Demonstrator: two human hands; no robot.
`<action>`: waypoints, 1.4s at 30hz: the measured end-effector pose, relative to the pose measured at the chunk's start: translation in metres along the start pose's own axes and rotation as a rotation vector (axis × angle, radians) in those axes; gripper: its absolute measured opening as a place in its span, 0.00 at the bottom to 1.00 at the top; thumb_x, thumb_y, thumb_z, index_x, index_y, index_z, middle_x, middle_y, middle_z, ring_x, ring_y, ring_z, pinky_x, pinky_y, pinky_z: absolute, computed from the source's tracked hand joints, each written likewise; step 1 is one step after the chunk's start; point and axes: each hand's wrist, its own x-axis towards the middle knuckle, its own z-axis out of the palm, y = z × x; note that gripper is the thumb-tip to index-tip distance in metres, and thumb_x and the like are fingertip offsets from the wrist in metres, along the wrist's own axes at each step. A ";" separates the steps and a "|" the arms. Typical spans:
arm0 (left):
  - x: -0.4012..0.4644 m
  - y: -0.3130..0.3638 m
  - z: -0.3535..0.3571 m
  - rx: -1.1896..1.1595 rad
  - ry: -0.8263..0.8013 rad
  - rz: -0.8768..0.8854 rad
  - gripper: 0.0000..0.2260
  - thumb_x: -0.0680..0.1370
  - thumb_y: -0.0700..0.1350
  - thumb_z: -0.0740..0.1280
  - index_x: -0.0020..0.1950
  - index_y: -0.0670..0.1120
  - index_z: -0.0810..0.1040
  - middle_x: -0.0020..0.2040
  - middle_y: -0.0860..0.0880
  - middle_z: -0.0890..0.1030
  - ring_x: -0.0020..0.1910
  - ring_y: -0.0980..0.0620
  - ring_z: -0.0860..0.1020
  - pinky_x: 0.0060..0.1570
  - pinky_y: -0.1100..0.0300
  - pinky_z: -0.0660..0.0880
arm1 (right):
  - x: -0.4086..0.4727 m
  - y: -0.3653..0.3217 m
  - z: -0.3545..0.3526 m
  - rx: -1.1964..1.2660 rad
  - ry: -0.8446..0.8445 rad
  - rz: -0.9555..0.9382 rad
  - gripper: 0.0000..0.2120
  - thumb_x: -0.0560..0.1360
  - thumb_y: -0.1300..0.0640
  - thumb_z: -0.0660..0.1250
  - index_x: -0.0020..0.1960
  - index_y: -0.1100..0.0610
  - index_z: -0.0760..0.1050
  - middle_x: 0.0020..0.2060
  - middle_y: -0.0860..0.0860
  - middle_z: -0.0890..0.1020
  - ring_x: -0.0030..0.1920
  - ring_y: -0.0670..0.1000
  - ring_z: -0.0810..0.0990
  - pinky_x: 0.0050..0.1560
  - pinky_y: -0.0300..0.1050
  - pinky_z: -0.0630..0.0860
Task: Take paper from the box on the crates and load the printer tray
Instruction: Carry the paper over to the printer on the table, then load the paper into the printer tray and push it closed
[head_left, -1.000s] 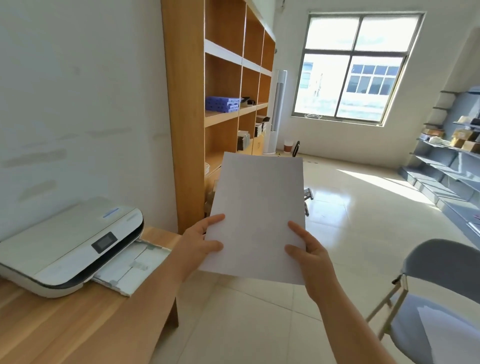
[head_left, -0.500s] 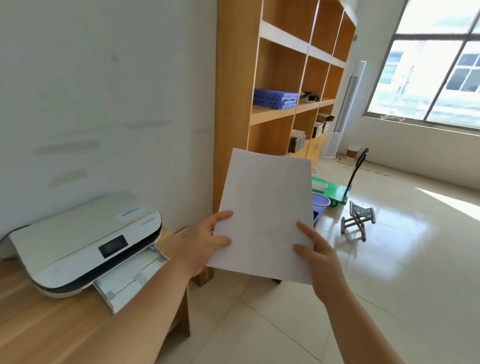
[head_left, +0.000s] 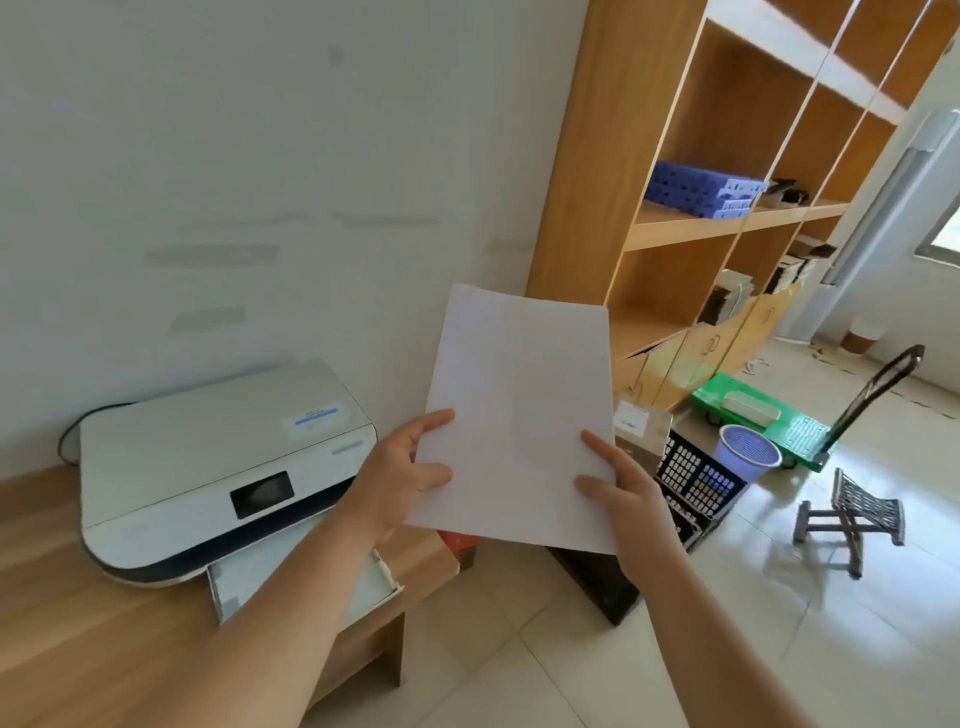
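I hold white paper (head_left: 519, 415) upright in front of me with both hands. My left hand (head_left: 402, 475) grips its lower left edge and my right hand (head_left: 626, 493) grips its lower right edge. The white printer (head_left: 208, 462) sits on the wooden desk (head_left: 78, 639) to the left, its paper tray (head_left: 374, 582) pulled out below my left forearm, which hides part of it. A cardboard box (head_left: 641, 431) rests on black crates (head_left: 696, 483) on the floor, just right of the paper.
A tall wooden shelf unit (head_left: 691, 234) stands against the wall on the right. On the tiled floor are a purple bin (head_left: 745, 457), a green trolley (head_left: 779, 421) and a small folding stool (head_left: 852, 514).
My view has swung left and down, so the printer now sits nearer the centre and the box and crates have come into sight. Both hands keep the same grip on the paper.
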 end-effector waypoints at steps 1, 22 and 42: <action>0.003 0.000 -0.005 0.005 0.034 0.001 0.26 0.73 0.31 0.68 0.59 0.61 0.76 0.56 0.55 0.82 0.51 0.56 0.81 0.48 0.60 0.79 | 0.011 0.000 0.006 0.001 -0.024 0.010 0.22 0.73 0.66 0.69 0.57 0.41 0.81 0.56 0.48 0.81 0.47 0.52 0.84 0.43 0.48 0.82; -0.048 -0.025 -0.047 -0.005 0.872 -0.228 0.24 0.70 0.34 0.71 0.58 0.60 0.78 0.56 0.55 0.80 0.46 0.58 0.82 0.39 0.65 0.78 | 0.131 0.049 0.135 -0.262 -0.700 0.116 0.11 0.78 0.53 0.66 0.51 0.36 0.78 0.56 0.45 0.79 0.51 0.52 0.80 0.50 0.48 0.80; -0.094 -0.117 -0.130 -0.224 0.805 -0.474 0.21 0.68 0.35 0.71 0.56 0.55 0.79 0.58 0.50 0.79 0.53 0.47 0.80 0.50 0.54 0.78 | 0.095 0.127 0.202 -0.439 -0.644 0.363 0.09 0.78 0.54 0.66 0.56 0.47 0.80 0.50 0.45 0.81 0.48 0.50 0.81 0.41 0.40 0.77</action>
